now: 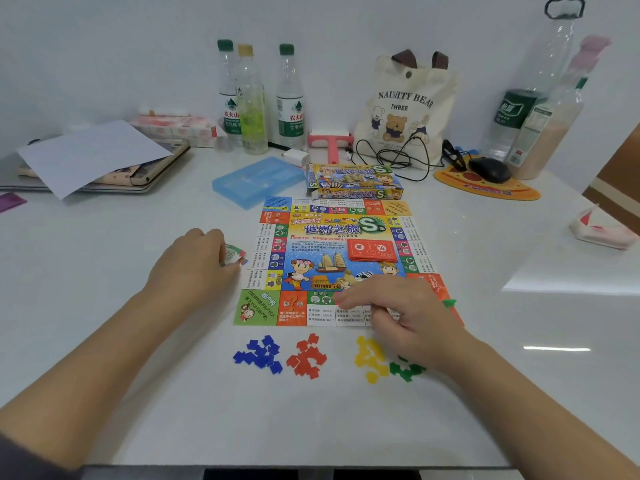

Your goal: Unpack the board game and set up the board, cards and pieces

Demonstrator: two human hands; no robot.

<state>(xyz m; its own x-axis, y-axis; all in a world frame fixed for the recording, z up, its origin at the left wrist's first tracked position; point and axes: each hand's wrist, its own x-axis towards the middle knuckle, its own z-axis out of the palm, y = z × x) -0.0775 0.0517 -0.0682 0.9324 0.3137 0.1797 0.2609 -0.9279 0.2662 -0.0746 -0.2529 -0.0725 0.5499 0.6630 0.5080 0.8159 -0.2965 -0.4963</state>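
Closest to the table's [104,393] near edge at the bottom of the frame there's a wide strip of bare white top. Just past that sit four little heaps of plastic pieces in a row: blue [258,355], red [306,356], yellow [370,358] and green [407,370], the green one partly under the right wrist.

The right hand [401,317] rests palm down on the lower right corner of the board [341,261], fingers curled. Something pale peeks out under them, but I can't tell if it's actually gripping it. One loose green piece [449,302] sits right beside that hand.

The left hand [194,265] is just off the board's left edge, fingers bent and pinching a small stack of cards [233,254].

The board lies flat mid-frame with an orange card deck [372,250] on its middle. There's open table on both sides, more on the left.

Beyond the board's far edge are the game box [353,183] and a blue plastic case [256,181]. Bottles [289,98] and a tote bag [405,109] stand at the wall.
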